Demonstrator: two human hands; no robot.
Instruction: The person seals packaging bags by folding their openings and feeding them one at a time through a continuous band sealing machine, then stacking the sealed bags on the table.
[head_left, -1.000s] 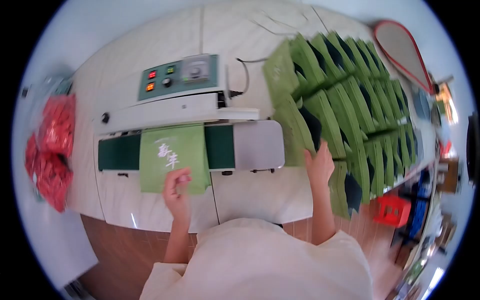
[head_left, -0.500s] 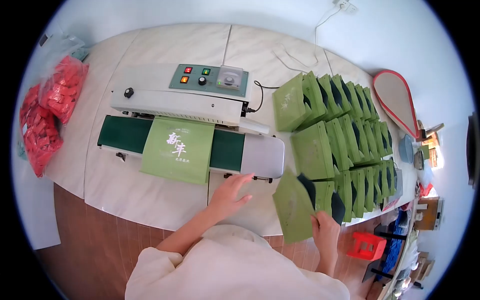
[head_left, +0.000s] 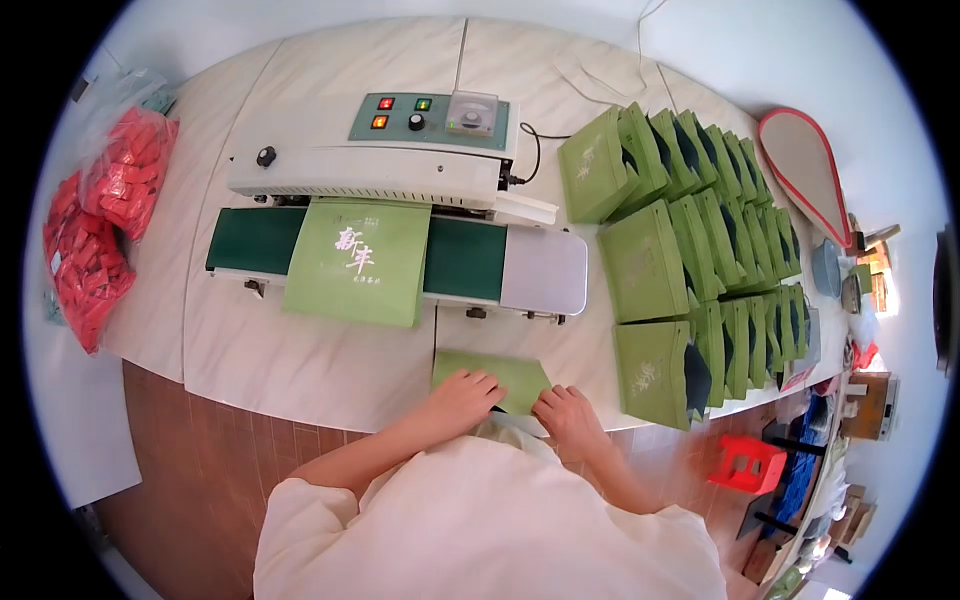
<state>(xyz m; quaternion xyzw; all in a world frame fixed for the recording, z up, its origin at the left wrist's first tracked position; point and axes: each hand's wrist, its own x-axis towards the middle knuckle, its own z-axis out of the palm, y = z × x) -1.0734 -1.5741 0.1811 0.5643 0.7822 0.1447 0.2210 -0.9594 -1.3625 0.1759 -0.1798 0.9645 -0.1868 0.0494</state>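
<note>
Head view: left fingers (head_left: 485, 379) and right fingers (head_left: 552, 400) hold the bag (head_left: 506, 369); a gentle, even pull should keep it flat, without creases, between them.

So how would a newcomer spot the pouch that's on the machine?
On the marble-patterned table, find the long white machine. A green pouch lies across its dark green belt. Unlike the open pouches standing in rows at right, it lies flat, big white characters facing up.

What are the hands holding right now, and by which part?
A green bag: the left hand and right hand grip its edge nearest the person.
</note>
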